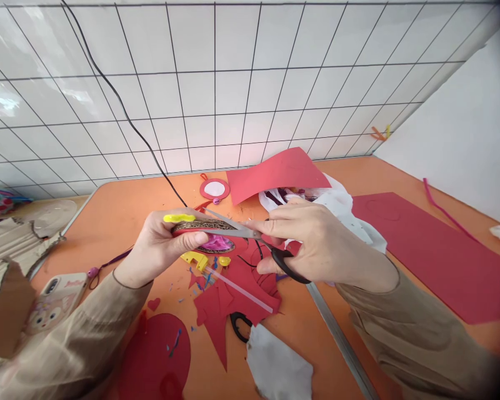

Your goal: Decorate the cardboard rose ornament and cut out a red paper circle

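Observation:
My left hand (154, 244) grips a layered cardboard piece (204, 224) edge-on, thumb in front. Its corrugated edge shows, with red on it and a shiny pink patch at its lower side. A bright yellow strip (179, 218) lies along the top of my left hand's fingers. In my right hand (304, 239) are scissors (254, 234) with black handles. Their blades are parted and point left, reaching across the cardboard piece's edge; whether they touch it I cannot tell. Below the hands, a yellow glue gun (195, 260) with a clear stick rests on red paper scraps (237, 289).
Red sheets (275, 175) lie at the back and right (433, 250). A round red-rimmed piece (214, 189) is near the tiled wall. A phone (58, 305) and cardboard box (8, 311) are left. A metal strip (341, 339) and white cloth (279, 364) lie in front.

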Available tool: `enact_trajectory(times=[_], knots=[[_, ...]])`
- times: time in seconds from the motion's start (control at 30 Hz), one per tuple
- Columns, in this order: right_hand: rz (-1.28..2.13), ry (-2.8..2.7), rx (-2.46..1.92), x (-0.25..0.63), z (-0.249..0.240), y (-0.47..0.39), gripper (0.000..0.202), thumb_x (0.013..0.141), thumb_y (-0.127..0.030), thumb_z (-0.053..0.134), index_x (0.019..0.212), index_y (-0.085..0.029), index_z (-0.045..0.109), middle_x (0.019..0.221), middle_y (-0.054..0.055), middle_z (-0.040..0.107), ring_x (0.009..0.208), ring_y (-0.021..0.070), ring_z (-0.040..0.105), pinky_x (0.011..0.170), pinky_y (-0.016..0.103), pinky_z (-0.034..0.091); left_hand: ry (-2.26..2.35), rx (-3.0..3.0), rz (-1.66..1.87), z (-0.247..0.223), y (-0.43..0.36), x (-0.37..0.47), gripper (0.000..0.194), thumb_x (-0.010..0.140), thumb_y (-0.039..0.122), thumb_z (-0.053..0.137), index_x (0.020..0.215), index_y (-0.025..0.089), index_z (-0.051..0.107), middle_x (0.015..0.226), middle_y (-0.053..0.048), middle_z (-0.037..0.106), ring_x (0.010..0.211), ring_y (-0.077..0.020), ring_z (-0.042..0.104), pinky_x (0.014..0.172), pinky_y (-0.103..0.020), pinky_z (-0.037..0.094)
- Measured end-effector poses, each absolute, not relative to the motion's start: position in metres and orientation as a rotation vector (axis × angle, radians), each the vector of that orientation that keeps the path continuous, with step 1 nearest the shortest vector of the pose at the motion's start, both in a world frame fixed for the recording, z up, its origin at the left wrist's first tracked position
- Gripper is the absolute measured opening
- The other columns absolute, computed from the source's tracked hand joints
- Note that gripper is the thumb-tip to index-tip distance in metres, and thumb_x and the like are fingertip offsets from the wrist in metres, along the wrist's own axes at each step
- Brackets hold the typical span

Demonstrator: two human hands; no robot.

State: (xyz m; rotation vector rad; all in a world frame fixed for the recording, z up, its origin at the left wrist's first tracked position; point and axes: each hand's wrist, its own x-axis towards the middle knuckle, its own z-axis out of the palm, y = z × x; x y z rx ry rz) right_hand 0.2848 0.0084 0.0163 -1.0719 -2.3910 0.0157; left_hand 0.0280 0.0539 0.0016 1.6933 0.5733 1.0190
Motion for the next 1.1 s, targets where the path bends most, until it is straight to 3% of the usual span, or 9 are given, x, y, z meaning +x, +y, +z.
enact_trajectory(times=[0.27,0.63,0.87,1.1], knots=[[-0.184,-2.414,-1.085,0.2834,0.0190,0.0048,0.038,0.085,-0.050,0.066,0.106,-0.019,0.074,0.055,-0.003,0.044,0.054,0.0124,0.036,0.059,0.030,0.025,0.593,1.676,1.006,0.0044,0.0537,0.0293,0.011,0.081,0.023,0.074,0.091,0.020,0.079,0.087,-0.006,0.078,0.078,-0.0209,0.073,0.068,-0.027,0.060],[-0.268,-2.415,-0.995,0.2865,0.0172,0.0053,0.030,0.087,-0.043,0.066,0.096,-0.016,0.075,0.054,-0.006,0.036,0.054,0.0112,0.024,0.058,0.029,0.023,0.597,1.637,0.942,-0.0013,0.0573,0.0278,0.009,0.082,0.026,0.074,0.087,0.019,0.078,0.082,-0.005,0.077,0.076,-0.0186,0.072,0.066,-0.025,0.060],[-0.327,-2.434,-0.935,0.2883,0.0167,0.0072,0.034,0.089,-0.042,0.064,0.104,-0.013,0.074,0.055,-0.006,0.039,0.054,0.0113,0.027,0.059,0.029,0.024,0.554,1.667,0.903,0.0023,0.0615,0.0283,0.007,0.082,0.025,0.074,0.084,0.022,0.080,0.080,-0.003,0.076,0.072,-0.0142,0.071,0.065,-0.020,0.057],[-0.416,-2.437,-0.896,0.2907,0.0165,0.0081,0.026,0.089,-0.034,0.065,0.098,-0.012,0.076,0.053,-0.005,0.040,0.053,0.0112,0.028,0.059,0.030,0.025,0.554,1.659,0.871,0.0046,0.0615,0.0269,0.008,0.081,0.025,0.075,0.086,0.023,0.080,0.081,-0.002,0.076,0.073,-0.0127,0.070,0.064,-0.017,0.056]])
